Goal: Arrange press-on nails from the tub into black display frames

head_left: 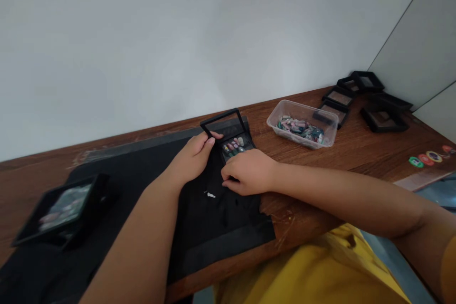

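Observation:
A black-framed case (245,129) lies with its lid raised on the black mat (199,221). Inside it sit rows of small nail-shaped pieces (234,144), pink, green and pale. My left hand (195,154) grips the case's left side, thumb and fingers at the base of the lid. Over the front of the case is my right hand (248,172), its fingers curled down at the near edge; whatever they hold, if anything, is hidden. A small white piece (211,194) rests on the mat in front of the case.
A clear plastic tub (272,121) of mixed pieces stands right of the case. Several black frames (384,119) are at the back right. Another black case (32,230) with pieces inside lies at the left. Round stickers (416,162) mark the table's right side.

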Tool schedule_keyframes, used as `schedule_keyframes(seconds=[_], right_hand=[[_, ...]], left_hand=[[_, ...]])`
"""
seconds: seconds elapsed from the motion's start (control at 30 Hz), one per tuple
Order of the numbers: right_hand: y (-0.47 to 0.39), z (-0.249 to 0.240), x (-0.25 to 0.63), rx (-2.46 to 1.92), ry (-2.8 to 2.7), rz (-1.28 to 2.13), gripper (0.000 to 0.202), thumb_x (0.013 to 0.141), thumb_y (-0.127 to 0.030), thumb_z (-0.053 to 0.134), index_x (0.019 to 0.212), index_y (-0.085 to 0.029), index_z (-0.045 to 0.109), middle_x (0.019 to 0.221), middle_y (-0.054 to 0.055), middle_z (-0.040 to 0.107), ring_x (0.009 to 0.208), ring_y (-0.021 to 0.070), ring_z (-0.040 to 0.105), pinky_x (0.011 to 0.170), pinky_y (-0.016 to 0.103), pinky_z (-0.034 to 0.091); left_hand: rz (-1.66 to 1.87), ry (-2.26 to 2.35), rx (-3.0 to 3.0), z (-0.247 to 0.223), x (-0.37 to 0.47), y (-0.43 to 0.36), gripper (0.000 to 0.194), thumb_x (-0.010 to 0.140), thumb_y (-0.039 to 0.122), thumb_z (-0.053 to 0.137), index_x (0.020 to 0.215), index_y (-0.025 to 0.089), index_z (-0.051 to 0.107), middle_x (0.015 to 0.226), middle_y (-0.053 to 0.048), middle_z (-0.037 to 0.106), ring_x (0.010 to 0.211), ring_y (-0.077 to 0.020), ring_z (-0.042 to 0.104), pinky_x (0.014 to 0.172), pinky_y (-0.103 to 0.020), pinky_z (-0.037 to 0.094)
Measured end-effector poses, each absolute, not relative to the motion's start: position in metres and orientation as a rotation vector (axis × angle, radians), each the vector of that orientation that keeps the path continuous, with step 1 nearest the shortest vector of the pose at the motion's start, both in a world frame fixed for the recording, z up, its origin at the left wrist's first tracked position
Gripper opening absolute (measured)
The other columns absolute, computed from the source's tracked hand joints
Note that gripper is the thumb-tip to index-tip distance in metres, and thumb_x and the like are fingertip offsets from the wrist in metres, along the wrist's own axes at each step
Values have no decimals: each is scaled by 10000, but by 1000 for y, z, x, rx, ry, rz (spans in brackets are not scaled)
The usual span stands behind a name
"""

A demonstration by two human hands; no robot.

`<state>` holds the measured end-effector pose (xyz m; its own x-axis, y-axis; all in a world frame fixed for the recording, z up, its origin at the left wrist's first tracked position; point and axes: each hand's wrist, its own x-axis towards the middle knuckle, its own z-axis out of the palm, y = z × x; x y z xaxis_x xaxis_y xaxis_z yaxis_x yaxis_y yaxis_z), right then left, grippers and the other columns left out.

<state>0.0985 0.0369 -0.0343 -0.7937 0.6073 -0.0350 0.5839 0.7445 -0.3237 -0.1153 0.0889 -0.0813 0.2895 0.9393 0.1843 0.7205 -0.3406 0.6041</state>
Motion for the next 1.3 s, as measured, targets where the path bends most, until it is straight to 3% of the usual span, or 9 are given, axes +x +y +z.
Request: schedule_keyframes(seconds=[0.23,0.37,0.6,0.8,1.07,1.3], right_hand=[[36,-39,97,-1001,-2774,489,130,976,-292,654,954,-205,748,1030,25,789,918,196,682,603,313,327],[34,-37,96,-1087,-2754,452,168,978,-325,660,1033,-215,775,1092,30,795,971,216,701,621,321,374],[30,-31,95,-1098,-2812,382,203,990,-295,605,959,-192,777,1090,64,798,994,251,723,652,347,433],[33,-29,97,-987,-2908,330,187,1030,-258,570,1028,-179,739,1111,87,791,984,249,735,658,337,463],[32,-27,101,-980,-2970,309,203,1046,-311,586,1118,-164,706,1072,104,799,958,274,757,668,350,502],[33,-34,98,-920,-2987,297,180,1061,-256,560,1120,-159,698,1017,97,799,930,257,752,643,334,478]], left_hand=[[736,1478,2165,-84,-116,90,514,993,566,342,1139,210,683,1248,-113,734,1264,-324,630,1184,-547,439],[749,1478,2161,-84,-116,90,510,993,574,344,1139,225,686,1233,-100,741,1245,-314,633,1174,-537,449],[748,1480,2152,-83,-116,89,494,990,567,364,1137,221,685,1229,-109,741,1241,-316,635,1168,-546,448],[754,1479,2155,-83,-115,88,457,987,528,361,1118,226,678,1237,-108,735,1253,-318,633,1154,-539,469],[858,1479,2093,-84,-117,86,396,988,462,423,1277,204,504,1319,-137,676,1296,-309,618,1167,-550,460],[908,1448,2068,-81,-118,83,388,1008,436,447,1328,217,428,1382,-158,640,1253,-271,626,1142,-505,494]])
